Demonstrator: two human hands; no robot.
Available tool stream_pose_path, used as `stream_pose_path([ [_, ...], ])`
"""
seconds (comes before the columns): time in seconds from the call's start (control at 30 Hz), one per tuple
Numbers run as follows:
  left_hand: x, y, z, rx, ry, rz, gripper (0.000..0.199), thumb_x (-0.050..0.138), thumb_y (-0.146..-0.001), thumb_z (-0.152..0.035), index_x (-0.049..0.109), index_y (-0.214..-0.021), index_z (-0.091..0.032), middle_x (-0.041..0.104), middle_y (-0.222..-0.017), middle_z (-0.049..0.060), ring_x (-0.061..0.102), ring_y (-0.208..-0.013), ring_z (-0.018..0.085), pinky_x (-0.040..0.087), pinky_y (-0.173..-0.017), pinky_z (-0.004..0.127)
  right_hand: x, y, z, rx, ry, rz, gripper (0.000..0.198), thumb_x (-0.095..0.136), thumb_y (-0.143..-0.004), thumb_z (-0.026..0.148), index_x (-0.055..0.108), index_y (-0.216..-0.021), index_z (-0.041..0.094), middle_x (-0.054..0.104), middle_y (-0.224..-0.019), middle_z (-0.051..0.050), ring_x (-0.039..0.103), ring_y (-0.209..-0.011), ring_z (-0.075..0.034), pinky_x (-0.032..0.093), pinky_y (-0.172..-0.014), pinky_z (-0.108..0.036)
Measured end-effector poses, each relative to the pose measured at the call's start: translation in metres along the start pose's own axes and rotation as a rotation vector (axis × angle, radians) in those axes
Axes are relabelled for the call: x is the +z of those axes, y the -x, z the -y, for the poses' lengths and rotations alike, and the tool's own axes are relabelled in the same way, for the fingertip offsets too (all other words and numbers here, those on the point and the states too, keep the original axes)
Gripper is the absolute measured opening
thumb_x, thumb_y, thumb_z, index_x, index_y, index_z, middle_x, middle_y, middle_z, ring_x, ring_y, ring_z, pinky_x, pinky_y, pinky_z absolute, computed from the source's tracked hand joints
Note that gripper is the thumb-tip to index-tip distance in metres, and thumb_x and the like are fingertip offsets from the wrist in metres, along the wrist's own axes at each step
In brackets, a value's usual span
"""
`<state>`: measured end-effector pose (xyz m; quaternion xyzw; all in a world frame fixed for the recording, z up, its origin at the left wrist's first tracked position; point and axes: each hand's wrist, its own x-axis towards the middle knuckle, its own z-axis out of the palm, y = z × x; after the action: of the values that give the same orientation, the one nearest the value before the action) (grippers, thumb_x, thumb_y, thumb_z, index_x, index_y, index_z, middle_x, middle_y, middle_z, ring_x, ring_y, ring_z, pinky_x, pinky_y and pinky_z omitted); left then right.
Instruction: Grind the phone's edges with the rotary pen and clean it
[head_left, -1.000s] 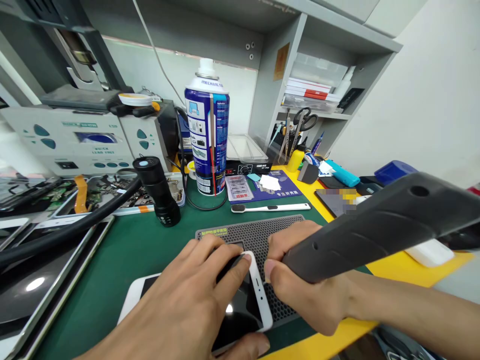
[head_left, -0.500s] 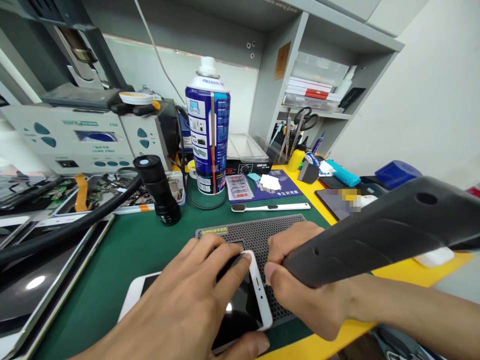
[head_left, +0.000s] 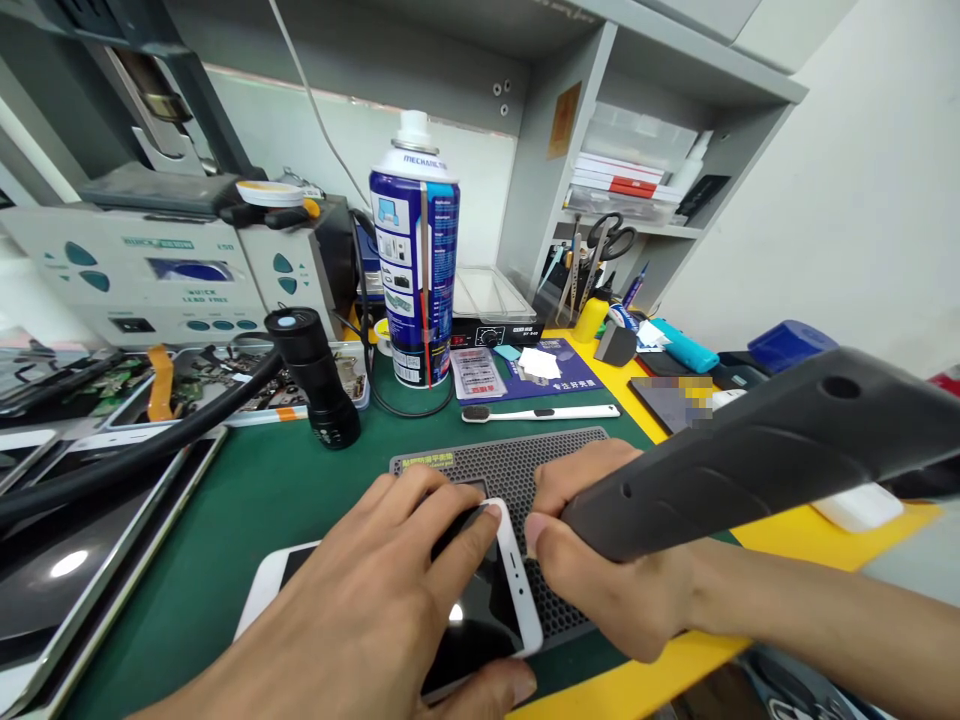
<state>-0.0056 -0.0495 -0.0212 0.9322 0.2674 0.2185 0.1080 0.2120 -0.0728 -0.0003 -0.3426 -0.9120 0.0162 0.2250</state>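
Observation:
My left hand (head_left: 382,580) lies across a white smartphone (head_left: 520,600) with a dark, shiny screen. Its fingers press on the far part of the phone and the thumb is at the near edge, gripping it. My right hand (head_left: 607,560) is closed around the narrow lower end of a dark grey plastic tool (head_left: 757,450) with screw holes. The tool slants up to the right; its working tip is hidden by my fingers. That fist is just right of the phone's end, above a grey honeycomb-patterned mat (head_left: 555,455). A second white phone (head_left: 262,590) shows partly left of my left hand.
A spray can (head_left: 413,270) stands behind the mat, with a white-handled brush (head_left: 540,413) in front. A black flashlight-like cylinder (head_left: 315,380) stands left, near a thick black hose (head_left: 150,455). Large screens (head_left: 82,570) lie far left. A soldering station (head_left: 165,270) is behind.
The right hand and the grey tool have shifted very slightly up and left in the picture. The left hand keeps its hold on the phone.

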Motion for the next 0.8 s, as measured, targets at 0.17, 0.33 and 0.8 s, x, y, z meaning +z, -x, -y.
stream_pose_path([
  [0.17,0.0009,-0.0015,0.002,0.016,-0.001,0.004,0.045,0.075,-0.079,-0.054,0.073,-0.114,-0.026,0.075,-0.111,0.002,0.067,-0.102,0.031,0.056,-0.088,0.047,0.0006,-0.0001,-0.0004,0.012,-0.012,-0.001,0.027,0.046,-0.078,0.014,0.033,-0.056,0.021,0.038,-0.056,0.004,0.025,-0.051,-0.01,0.029,-0.048,-0.027],
  [0.33,0.0,-0.0013,0.0024,0.01,0.003,0.004,0.043,0.075,-0.079,-0.054,0.073,-0.112,-0.027,0.075,-0.109,0.002,0.066,-0.101,0.03,0.056,-0.085,0.044,0.0005,-0.0035,-0.0002,-0.063,-0.011,-0.032,0.026,0.046,-0.078,0.013,0.034,-0.056,0.021,0.035,-0.056,0.005,0.025,-0.05,-0.01,0.035,-0.05,-0.026],
  [0.8,-0.0003,-0.0029,0.0035,0.016,-0.003,0.024,0.043,0.073,-0.081,-0.055,0.072,-0.113,-0.027,0.073,-0.108,0.002,0.065,-0.101,0.029,0.055,-0.086,0.043,0.001,-0.0064,0.0009,-0.018,-0.038,-0.029,0.028,0.044,-0.078,0.01,0.031,-0.056,0.022,0.036,-0.055,0.004,0.027,-0.049,-0.01,0.031,-0.048,-0.025],
])
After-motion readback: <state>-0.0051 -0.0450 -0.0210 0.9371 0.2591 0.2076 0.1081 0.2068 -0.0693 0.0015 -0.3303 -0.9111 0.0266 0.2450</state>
